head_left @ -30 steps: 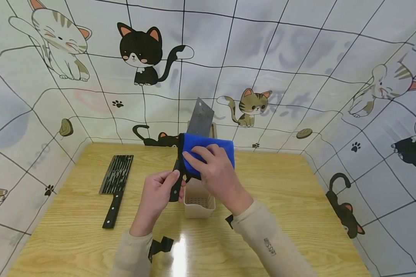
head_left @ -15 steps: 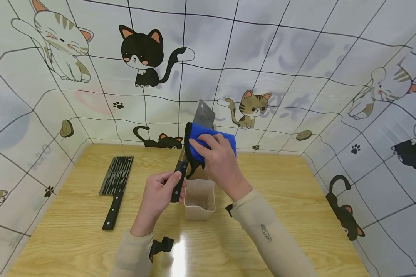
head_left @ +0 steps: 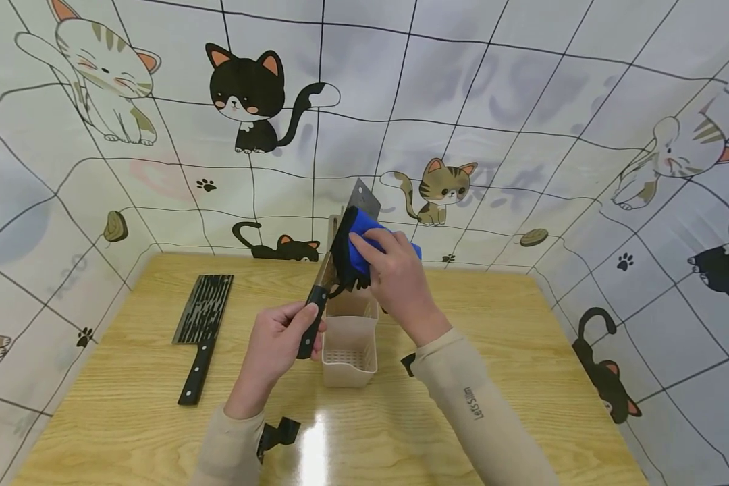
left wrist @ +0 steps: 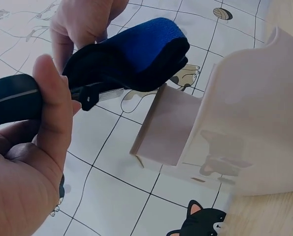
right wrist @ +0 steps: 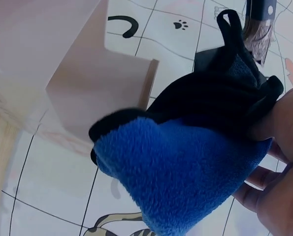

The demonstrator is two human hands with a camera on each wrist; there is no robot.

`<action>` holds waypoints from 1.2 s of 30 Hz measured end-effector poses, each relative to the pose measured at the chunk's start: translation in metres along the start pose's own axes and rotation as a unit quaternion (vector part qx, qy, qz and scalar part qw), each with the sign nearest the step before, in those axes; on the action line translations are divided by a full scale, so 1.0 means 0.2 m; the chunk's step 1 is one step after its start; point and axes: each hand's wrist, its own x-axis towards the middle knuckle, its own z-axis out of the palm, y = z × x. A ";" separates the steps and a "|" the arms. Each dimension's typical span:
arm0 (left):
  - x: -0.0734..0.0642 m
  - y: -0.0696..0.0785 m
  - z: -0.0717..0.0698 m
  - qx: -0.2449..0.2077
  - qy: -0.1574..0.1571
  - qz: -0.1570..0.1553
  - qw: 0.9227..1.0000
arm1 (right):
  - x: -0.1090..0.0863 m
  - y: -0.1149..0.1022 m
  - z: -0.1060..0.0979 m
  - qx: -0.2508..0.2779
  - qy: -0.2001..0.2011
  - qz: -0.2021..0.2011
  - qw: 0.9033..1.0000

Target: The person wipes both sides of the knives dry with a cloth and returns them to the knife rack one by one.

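A cleaver (head_left: pixel 366 196) with a grey blade and black riveted handle points up and away over the middle of the table. My left hand (head_left: pixel 278 334) grips its handle (left wrist: pixel 13 98), thumb along the side. A blue fleecy cloth with black edging (head_left: pixel 364 233) is folded over the blade, and my right hand (head_left: pixel 395 277) pinches it there. The blade's outer corner, with a small hole, sticks out past the cloth; some blade also shows near the handle. In the right wrist view the cloth (right wrist: pixel 176 167) hides most of the blade.
A beige holder (head_left: pixel 349 379) with compartments and a slotted bottom stands beneath the hands. On the table's left lies another cleaver (head_left: pixel 204 317) with a black-and-silver streaked blade. Cat-print sheeting (head_left: pixel 267 182) rises behind the wooden table (head_left: pixel 492 378).
My right hand has slid the cloth up the blade, away from the handle, baring more blade near the grip. The cleaver has tipped slightly rightward; my left hand stays nearly still.
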 end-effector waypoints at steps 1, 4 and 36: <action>0.00 0.00 0.00 0.002 0.000 -0.004 1.000 | -0.01 0.01 -0.01 0.000 0.001 0.006 1.000; -0.01 0.02 0.00 0.015 0.005 -0.018 1.000 | -0.03 0.04 -0.02 -0.001 0.004 0.023 1.000; -0.07 0.20 -0.13 0.131 0.032 -0.035 0.990 | -0.50 0.41 -0.01 -0.052 -0.127 0.211 0.968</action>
